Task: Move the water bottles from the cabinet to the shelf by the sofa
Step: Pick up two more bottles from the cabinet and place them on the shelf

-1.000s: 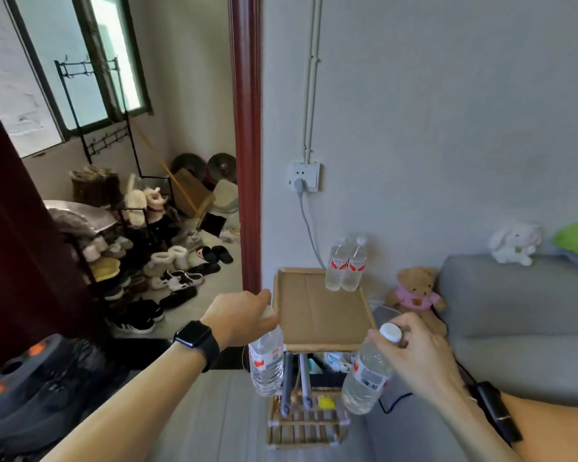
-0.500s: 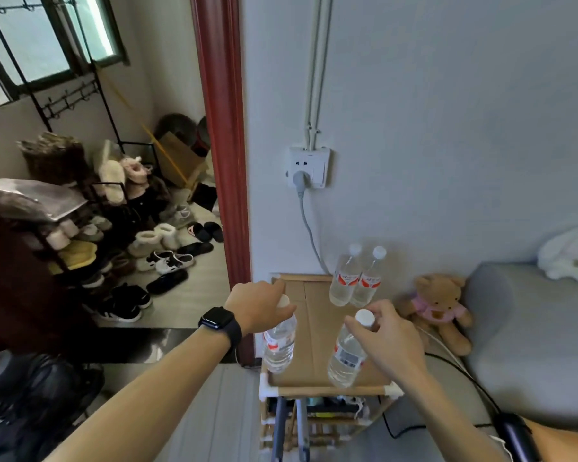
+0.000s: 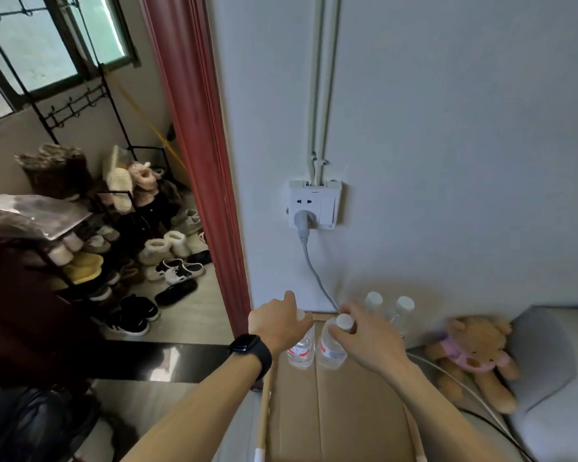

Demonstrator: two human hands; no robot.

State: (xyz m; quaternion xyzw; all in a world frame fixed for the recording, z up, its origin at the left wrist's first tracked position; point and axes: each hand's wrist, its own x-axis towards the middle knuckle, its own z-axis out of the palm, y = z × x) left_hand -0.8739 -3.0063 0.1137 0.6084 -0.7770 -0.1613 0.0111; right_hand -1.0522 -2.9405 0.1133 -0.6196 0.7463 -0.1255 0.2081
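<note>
In the head view, both carried bottles have come in from the air in front of the shelf (image 3: pixel 341 411), over its front rail, to the back of its cardboard-lined top, just below the wall socket (image 3: pixel 315 205). That points to set-down being the step in hand; whether their bases already rest there I cannot tell. The left hand (image 3: pixel 276 325) has its grip curled over the neck of the left bottle (image 3: pixel 301 350), and the right hand (image 3: pixel 364 338) pinches the cap of the right bottle (image 3: pixel 331 345). Below-right of the socket stands a pair of bottles (image 3: pixel 402 315), near the right hand's knuckles. The socket's cable (image 3: pixel 314 271) drops behind. The left bottle sits near the shelf's left edge; bare cardboard lies farther below the socket.
</note>
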